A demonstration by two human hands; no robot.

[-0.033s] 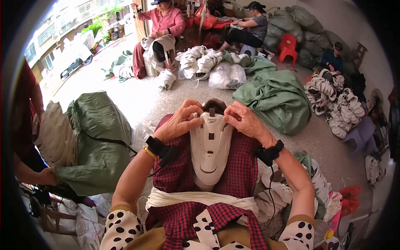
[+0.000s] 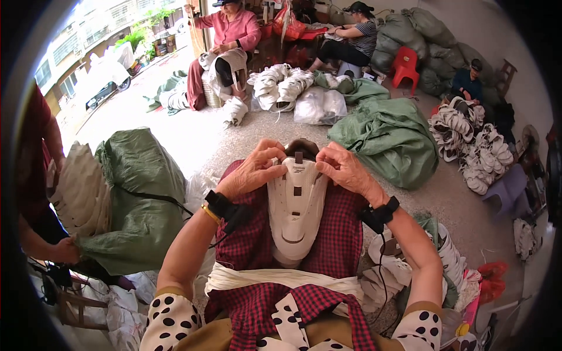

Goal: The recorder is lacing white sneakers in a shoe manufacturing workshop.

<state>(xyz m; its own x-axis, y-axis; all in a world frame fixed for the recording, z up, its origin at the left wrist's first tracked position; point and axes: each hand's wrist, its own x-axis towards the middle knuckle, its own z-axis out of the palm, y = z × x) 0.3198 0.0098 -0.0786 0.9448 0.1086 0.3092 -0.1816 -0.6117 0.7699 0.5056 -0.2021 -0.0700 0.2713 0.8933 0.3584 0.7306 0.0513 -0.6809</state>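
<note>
Through the head camera, at the far left, I see a co-worker's hand point(image 2: 64, 250) gripping the edge of a green woven sack point(image 2: 143, 193), next to a stack of pale shoe pieces point(image 2: 83, 193).

Moving right, the left hand point(image 2: 250, 171) comes in from below, a black strap at its wrist. Its thumb and forefinger are closed together, pinching the upper left edge of a white shoe upper point(image 2: 297, 231).

That upper is in the middle of my view, over a lap covered by a red-and-black checked cloth point(image 2: 249, 248). Its long axis runs straight away from the wearer: the rounded toe points back toward the body, and the dark-lined ankle opening is at the far end, just beyond the fingers. Most of its length therefore lies on the body side of both hands, between the forearms. Neither hand is clearly nearer; they flank the far end almost evenly.

The right hand point(image 2: 351, 171) mirrors the left, thumb and forefinger closed on the upper right edge. Beyond it sits another green sack point(image 2: 389, 143); farther right are a heap of white shoes point(image 2: 483, 152) and a purple chair point(image 2: 507, 188).
</note>
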